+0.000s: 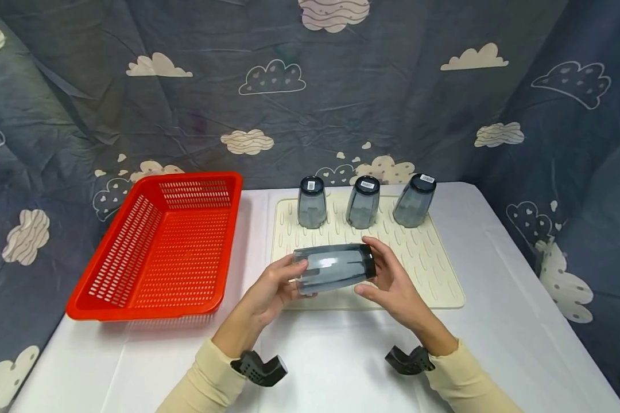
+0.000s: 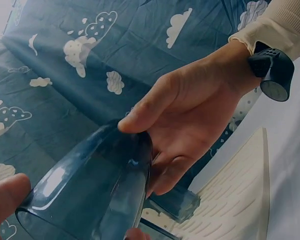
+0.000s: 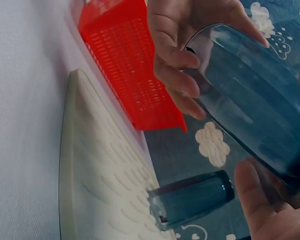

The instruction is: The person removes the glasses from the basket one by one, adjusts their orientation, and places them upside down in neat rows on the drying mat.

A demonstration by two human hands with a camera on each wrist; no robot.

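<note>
A tinted grey-blue drinking glass (image 1: 336,267) lies sideways in the air between both hands, above the near part of a cream drying mat (image 1: 423,275). My left hand (image 1: 276,287) grips its open end, thumb on the near side and fingers underneath. Around the dark, thick base curl the fingers and thumb of my right hand (image 1: 395,289). The right wrist view shows the left fingers (image 3: 177,75) at the rim. In the left wrist view the right hand (image 2: 185,110) holds the base end, its farther fingers partly hidden by the glass.
Three matching glasses stand upside down along the mat's back edge: a left one (image 1: 312,203), a middle one (image 1: 364,203) and a tilted-looking right one (image 1: 415,202). To the left sits a red perforated basket (image 1: 219,281). A white cloth (image 1: 336,355) covers the table; a cloud-patterned curtain (image 1: 201,126) hangs behind.
</note>
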